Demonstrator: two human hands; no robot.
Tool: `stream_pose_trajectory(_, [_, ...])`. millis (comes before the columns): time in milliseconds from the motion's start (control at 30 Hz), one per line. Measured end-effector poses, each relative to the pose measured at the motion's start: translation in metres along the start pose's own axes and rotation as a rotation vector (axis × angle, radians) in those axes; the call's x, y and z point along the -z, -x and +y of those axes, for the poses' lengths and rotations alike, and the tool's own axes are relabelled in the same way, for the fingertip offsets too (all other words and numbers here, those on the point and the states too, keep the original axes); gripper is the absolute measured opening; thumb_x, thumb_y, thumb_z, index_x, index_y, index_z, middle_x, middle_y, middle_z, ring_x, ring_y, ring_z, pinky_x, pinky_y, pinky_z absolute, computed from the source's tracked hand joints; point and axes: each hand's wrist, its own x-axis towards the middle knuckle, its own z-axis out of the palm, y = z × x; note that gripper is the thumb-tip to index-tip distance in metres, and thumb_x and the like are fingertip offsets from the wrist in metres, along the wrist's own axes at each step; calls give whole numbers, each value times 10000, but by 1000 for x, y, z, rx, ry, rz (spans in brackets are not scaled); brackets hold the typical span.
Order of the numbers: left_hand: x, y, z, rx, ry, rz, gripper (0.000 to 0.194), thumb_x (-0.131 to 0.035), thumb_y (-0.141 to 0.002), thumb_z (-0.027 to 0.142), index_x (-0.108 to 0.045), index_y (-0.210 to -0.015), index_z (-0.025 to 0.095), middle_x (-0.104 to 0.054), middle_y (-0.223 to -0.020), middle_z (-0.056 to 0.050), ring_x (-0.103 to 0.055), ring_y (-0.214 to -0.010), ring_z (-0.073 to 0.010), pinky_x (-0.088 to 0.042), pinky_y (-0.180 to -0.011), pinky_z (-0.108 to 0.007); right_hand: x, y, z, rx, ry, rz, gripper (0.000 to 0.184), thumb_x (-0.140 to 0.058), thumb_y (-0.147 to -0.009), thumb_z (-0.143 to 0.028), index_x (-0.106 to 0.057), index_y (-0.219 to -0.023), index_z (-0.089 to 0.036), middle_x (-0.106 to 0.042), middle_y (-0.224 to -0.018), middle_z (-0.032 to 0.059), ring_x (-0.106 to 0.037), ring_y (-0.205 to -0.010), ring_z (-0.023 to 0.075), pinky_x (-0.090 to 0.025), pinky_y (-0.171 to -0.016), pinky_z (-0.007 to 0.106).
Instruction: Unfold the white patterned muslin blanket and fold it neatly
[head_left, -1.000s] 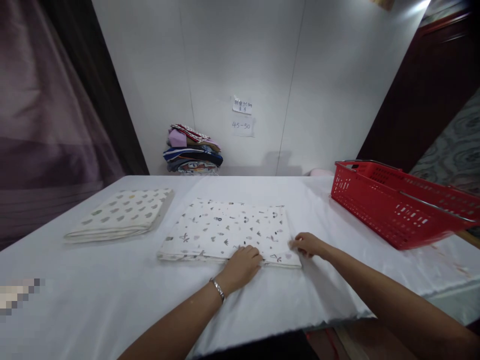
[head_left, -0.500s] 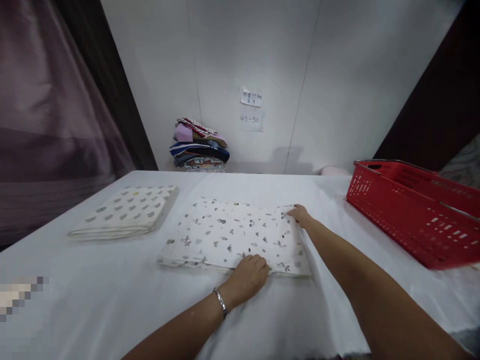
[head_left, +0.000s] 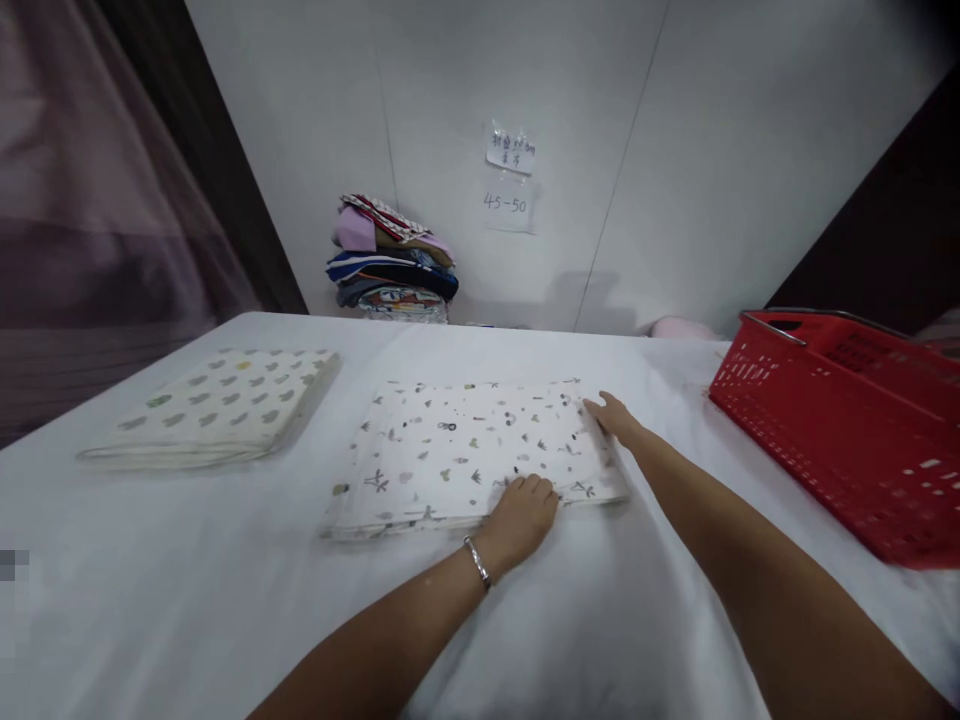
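Observation:
A white cloth (head_left: pixel 457 450) printed with small grey and green plant-like motifs lies folded into a flat rectangle on the white-covered table. My left hand (head_left: pixel 523 512), with a silver bracelet at its wrist, is curled over the cloth's near edge, right of the middle; its fingertips press on the top layer. At the far right side of the cloth is my right hand (head_left: pixel 616 418), thumb and fingers somewhat apart, touching or just beside the edge. A second folded cloth (head_left: pixel 217 405), cream with grey leaf-like blotches, rests to the left.
A red plastic basket (head_left: pixel 832 430) with metal handles stands at the right. Behind the table's far edge rises a pile of folded fabrics (head_left: pixel 394 265). Two paper notes (head_left: pixel 510 180) are fixed to the wall, and a purple curtain (head_left: pixel 97 230) hangs at left.
My right hand has loosened from the cloth's far right corner, which now lies flatter. My left hand stays on the near edge. The camera view has shifted slightly.

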Motion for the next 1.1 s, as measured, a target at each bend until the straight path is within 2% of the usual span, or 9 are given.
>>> stream_pose_trajectory(200, [2,-2,1,37,41,-3,142,-431,-858,88,-556,-844,154,-550,-903,-75,-480,-886,-217,-393,-742,-356,17,83,30,-115,-112,-150,716,-571,-806,-458,-301,-1397,-159,-613,-1092,135,-611,-761,172,-508,-584,249])
stream_pose_trajectory(300, [5,-4,1,36,28,-2,137,-443,-858,111,-573,-843,152,-558,-900,-72,-484,-892,-216,-400,-744,-349,19,111,33,-135,-168,-182,745,-584,-810,-409,-244,-1415,-136,-629,-1016,129,-601,-656,145,-508,-545,250])
stream_pose_trajectory(533, [8,-5,9,76,14,11,143,-456,-851,122,-598,-856,142,-574,-918,-80,-491,-908,-218,-408,-748,-346,13,125,35,-84,-61,-40,601,-576,-822,-336,-365,-1351,-145,-631,-848,59,-536,-523,97,-441,-486,210])
stream_pose_trajectory(700, [17,9,11,127,63,-7,138,-468,-857,140,-588,-923,158,-587,-965,-62,-500,-934,-203,-405,-776,-337,11,136,36,-18,94,11,527,-529,-841,-341,-420,-1322,-155,-632,-876,67,-578,-651,152,-451,-603,256])
stream_pose_trajectory(767, [21,20,7,135,41,-16,130,-470,-862,152,-582,-928,160,-586,-973,-61,-499,-944,-199,-400,-795,-336,9,140,41,49,218,51,524,-512,-847,-341,-421,-1324,-144,-631,-945,98,-584,-826,208,-446,-725,302])
stream_pose_trajectory(867, [27,41,-4,168,3,-32,128,-462,-872,168,-578,-922,162,-584,-988,-61,-498,-952,-201,-394,-790,-335,2,143,54,277,548,207,468,-427,-880,-349,-448,-1300,-143,-593,-1108,147,-523,-1027,267,-413,-835,367])
stream_pose_trajectory(967, [36,65,-18,222,-19,-27,116,-470,-875,187,-573,-925,173,-584,-1005,-49,-499,-964,-192,-390,-792,-329,-10,146,57,502,651,321,403,-380,-888,-288,-492,-1246,-142,-531,-1228,160,-466,-1119,282,-378,-906,413])
stream_pose_trajectory(1033, [44,82,-28,248,-29,-20,106,-491,-872,213,-574,-927,179,-588,-1005,-44,-501,-970,-192,-388,-798,-328,-21,152,48,650,617,275,365,-375,-886,-264,-533,-1195,-152,-535,-1234,140,-454,-1144,270,-344,-958,419])
stream_pose_trajectory(1100, [53,100,-40,279,-37,-18,109,-510,-867,234,-581,-932,183,-593,-1012,-44,-507,-973,-195,-389,-800,-327,-35,161,30,777,561,147,331,-383,-886,-272,-578,-1130,-162,-562,-1196,122,-465,-1136,253,-328,-986,395])
